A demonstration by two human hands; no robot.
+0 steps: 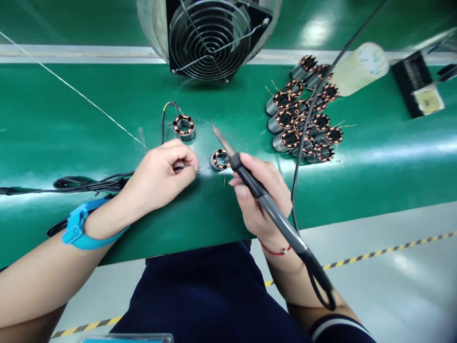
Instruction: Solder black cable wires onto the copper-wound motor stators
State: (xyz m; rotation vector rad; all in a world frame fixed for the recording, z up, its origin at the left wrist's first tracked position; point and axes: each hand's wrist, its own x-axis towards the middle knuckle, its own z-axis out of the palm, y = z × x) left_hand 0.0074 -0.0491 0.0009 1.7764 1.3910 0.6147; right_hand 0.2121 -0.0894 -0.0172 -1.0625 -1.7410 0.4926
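My right hand (262, 195) is closed around a soldering iron (269, 205), its tip pointing up and left above the bench. Just left of it, a small motor stator (220, 160) with copper windings stands on the green surface, partly behind the iron and my fingers. My left hand (166, 174) pinches the end of a thin black cable (180, 167), with fine wire ends near the stator. Behind my left hand stands a second stator (183, 127), with a black and yellow lead joined to it. A blue wrist strap (84, 226) circles my left wrist.
A fan with a wire guard (210, 47) stands at the back. Several stators (303, 114) are grouped at right, beside a pale roll (364, 66) and a black holder with a yellowish sponge (417, 88). The iron's cord (307, 124) crosses them. Coiled black cable (85, 183) lies left.
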